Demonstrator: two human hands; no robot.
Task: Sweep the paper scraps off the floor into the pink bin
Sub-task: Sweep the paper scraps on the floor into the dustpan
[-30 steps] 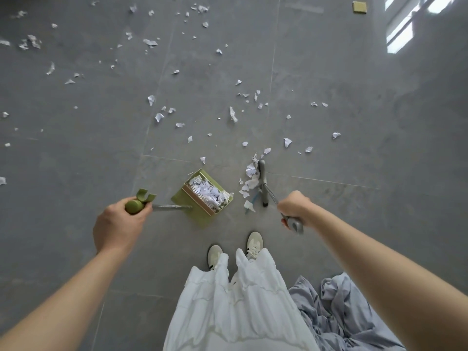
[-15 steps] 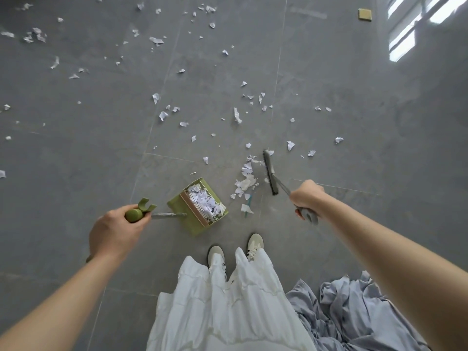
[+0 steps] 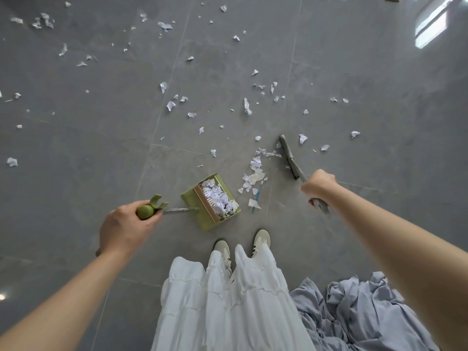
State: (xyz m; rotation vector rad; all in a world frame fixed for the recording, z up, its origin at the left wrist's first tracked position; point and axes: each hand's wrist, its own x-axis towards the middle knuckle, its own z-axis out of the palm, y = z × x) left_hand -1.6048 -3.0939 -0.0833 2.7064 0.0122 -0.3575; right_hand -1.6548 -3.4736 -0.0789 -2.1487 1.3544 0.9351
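Lying scattered as white torn paper scraps [image 3: 247, 106] across the grey floor [image 3: 354, 72], thickest toward its far left. Gathering in a small heap [image 3: 254, 177] just beside the green dustpan [image 3: 210, 200], between it and the grey broom head [image 3: 288, 157]. Sitting tilted on the floor, holding a pile of white scraps already.

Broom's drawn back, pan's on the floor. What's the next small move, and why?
Probably draw the broom left toward the dustpan: a loose pile of scraps lies between the two. The right hand grips the broom, and the left hand holds the pan handle.
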